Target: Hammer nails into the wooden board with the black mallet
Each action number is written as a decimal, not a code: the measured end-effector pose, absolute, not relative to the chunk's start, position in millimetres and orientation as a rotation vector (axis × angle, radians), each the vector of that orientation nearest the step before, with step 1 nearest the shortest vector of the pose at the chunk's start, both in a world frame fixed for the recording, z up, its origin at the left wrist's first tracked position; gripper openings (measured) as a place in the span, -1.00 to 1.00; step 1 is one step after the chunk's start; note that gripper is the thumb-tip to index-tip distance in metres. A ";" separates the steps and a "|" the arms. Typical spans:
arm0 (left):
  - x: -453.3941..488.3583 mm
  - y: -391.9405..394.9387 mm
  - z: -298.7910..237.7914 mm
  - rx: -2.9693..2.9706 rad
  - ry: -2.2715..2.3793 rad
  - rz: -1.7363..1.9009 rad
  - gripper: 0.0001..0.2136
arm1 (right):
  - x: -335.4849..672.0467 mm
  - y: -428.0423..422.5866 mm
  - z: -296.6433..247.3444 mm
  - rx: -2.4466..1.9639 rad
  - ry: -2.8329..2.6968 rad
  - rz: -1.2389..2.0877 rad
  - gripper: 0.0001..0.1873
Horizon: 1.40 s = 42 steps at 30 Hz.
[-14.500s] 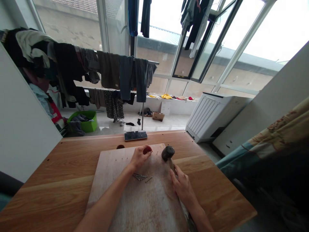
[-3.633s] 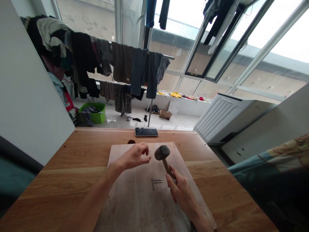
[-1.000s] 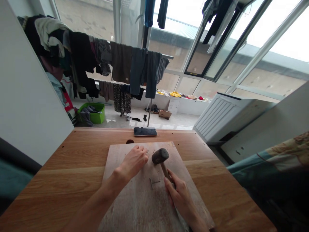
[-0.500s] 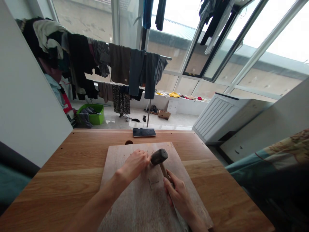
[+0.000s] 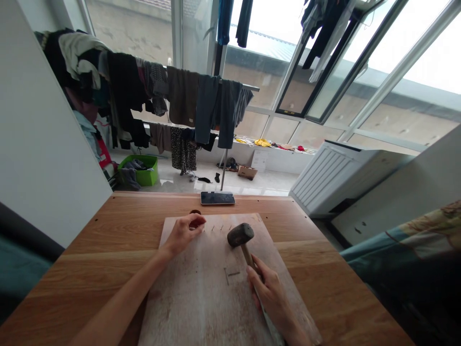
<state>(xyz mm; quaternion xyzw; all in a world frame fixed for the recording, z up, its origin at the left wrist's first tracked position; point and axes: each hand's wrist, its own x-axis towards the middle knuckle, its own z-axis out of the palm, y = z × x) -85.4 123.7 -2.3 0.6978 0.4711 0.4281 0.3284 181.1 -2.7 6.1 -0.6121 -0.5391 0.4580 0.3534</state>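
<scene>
A pale, worn wooden board [image 5: 201,298] lies on the table under both hands. My right hand [image 5: 268,288] is wrapped round the wooden handle of a hammer [image 5: 240,235], whose dark, blocky head hovers over the board's right half. Several thin nails [image 5: 221,228] stand in a row near the board's far edge. My left hand [image 5: 184,234] is beside the row's left end, thumb and fingers brought together; whatever is between the tips is too small to make out. Two loose nails [image 5: 226,276] lie on the board, left of my right hand.
A phone [image 5: 217,198] rests at the far edge of the wooden table [image 5: 82,269]. Behind my left hand is a small round brown thing [image 5: 195,212]. Beyond the table are a clothes rack with hanging laundry [image 5: 183,96] and a green basket [image 5: 147,177].
My left hand has moved left and away from the hammer head, uncovering the standing nails. My right hand keeps its grip on the hammer, nearly in the same place.
</scene>
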 end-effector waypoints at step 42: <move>-80.5 122.6 -1.1 1.885 1.167 1.097 -0.74 | 118.1 30.0 33.3 -1.483 -1.839 0.863 -0.52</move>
